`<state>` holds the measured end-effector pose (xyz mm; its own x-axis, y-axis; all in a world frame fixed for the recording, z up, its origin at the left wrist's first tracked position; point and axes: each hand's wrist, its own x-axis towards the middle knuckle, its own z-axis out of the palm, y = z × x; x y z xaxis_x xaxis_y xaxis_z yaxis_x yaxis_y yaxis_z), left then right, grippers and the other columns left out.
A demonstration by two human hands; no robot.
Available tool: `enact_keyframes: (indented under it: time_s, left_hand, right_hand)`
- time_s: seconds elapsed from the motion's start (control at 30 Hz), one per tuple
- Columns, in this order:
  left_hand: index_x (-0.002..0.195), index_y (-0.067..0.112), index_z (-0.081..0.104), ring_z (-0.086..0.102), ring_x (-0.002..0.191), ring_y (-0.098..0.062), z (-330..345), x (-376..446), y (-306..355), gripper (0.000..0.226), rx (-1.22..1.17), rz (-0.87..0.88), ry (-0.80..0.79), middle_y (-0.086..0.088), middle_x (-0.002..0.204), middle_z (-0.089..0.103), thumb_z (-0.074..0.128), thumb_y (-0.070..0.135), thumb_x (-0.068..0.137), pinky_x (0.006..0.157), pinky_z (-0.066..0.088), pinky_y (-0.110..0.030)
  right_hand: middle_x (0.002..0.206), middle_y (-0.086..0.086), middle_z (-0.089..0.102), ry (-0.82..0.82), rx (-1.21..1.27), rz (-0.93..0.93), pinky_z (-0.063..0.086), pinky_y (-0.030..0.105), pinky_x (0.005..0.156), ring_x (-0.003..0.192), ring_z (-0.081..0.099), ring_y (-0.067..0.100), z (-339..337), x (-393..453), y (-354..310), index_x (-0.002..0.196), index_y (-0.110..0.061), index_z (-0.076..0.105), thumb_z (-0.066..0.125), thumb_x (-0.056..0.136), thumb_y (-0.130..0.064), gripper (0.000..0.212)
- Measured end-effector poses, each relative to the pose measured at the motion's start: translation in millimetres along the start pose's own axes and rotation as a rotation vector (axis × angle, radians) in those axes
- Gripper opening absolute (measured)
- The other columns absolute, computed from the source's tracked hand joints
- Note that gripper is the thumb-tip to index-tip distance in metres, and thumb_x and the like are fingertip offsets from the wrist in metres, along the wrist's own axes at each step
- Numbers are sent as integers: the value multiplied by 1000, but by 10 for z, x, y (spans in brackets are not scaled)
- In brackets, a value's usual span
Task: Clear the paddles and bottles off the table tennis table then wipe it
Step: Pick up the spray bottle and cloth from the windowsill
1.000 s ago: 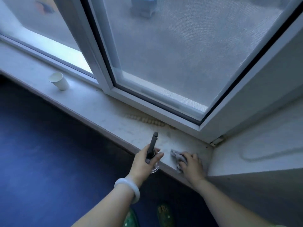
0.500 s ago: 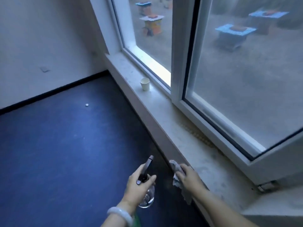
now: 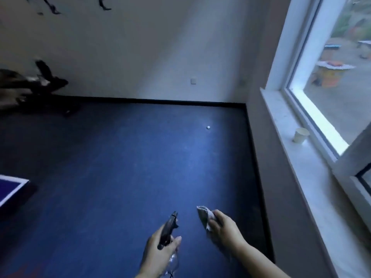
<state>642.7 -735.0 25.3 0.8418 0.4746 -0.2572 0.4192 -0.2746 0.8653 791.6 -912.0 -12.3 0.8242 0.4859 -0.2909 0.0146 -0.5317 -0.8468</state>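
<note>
Table tennis table (image 3: pixel 11 186) shows only one corner at far left. Left hand (image 3: pixel 160 251) grips a spray bottle (image 3: pixel 169 229) over the blue floor (image 3: pixel 120 177); right hand (image 3: pixel 224 227) pinches a grey cloth (image 3: pixel 204 216) beside it.

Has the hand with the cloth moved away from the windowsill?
Yes. The right hand lifted the cloth off the windowsill and now holds it over the blue floor.
</note>
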Motion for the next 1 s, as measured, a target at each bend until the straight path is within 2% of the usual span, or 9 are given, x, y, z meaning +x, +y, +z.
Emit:
enact_keyframes:
  time_s: [0.1,0.27,0.37,0.53,0.6,0.73,0.83,0.9,1.0]
  left_hand:
    - [102,45,64,58,58,-4,-662,-459,-337,34,-54,-34,160,3,67,65,74,19,82,64,43,-15]
    - [101,47,66,52,54,-12,-1850,-1583,-1234,38,-133,-118,453,0,59,56,76,15,82,60,43,-25]
    - [95,41,70,47,48,-8,-2445,-2295,-1687,36,-176,-194,642,3,54,51,76,9,80,54,41,-23]
    - [101,43,68,55,54,-12,-3050,-3261,-2378,37,-289,-312,944,5,58,59,72,32,66,61,45,-27]
    - [103,36,69,57,57,-13,-3216,-3546,-2546,35,-307,-342,1026,6,60,61,74,29,69,64,46,-29]
    - [108,29,67,60,57,-18,-3552,-3973,-2820,32,-330,-416,1160,-8,64,62,75,10,83,61,44,-28]
    - [104,35,66,61,60,-26,-3803,-4173,-2978,29,-371,-479,1255,-13,69,65,75,22,80,61,44,-29]
    - [101,47,67,54,54,-15,-3950,-4288,-3089,37,-393,-528,1368,-1,70,66,70,38,65,60,45,-29]
    - [125,68,47,49,58,-1,-4161,-4488,-3262,68,-282,-599,1435,24,101,64,64,38,66,67,47,-20]
  right_hand:
    - [69,-2,49,-125,-102,-63,36,27,55,61,42,10,737,-51,-400,85,-5,45,52,93,-14,14]
    - [71,2,42,-382,-101,-121,30,25,46,63,44,16,2225,-469,-1223,84,-6,44,47,97,-16,16]
    - [73,2,40,-536,-84,-209,33,22,52,62,36,12,3109,-841,-1725,84,-6,45,48,99,-13,17]
    - [68,-7,49,-792,-138,-272,40,13,55,56,46,3,4414,-1535,-2351,76,-16,46,49,94,-12,19]
    - [69,-6,52,-909,-184,-291,43,18,59,58,50,4,4882,-1801,-2527,79,-16,49,49,92,-11,14]
    - [69,-2,58,-1119,-227,-307,50,33,64,64,57,12,5750,-2200,-2806,85,-10,52,53,77,-10,8]
    - [79,7,59,-1245,-295,-337,49,35,67,71,56,17,6409,-2381,-2966,94,1,50,53,75,-8,21]
    - [81,9,57,-1335,-321,-341,43,33,68,74,53,19,6825,-2487,-3099,97,5,50,56,73,-11,29]
    - [85,7,66,-1439,-368,-371,47,33,68,77,60,18,7406,-2696,-3287,93,-6,63,57,84,3,14]
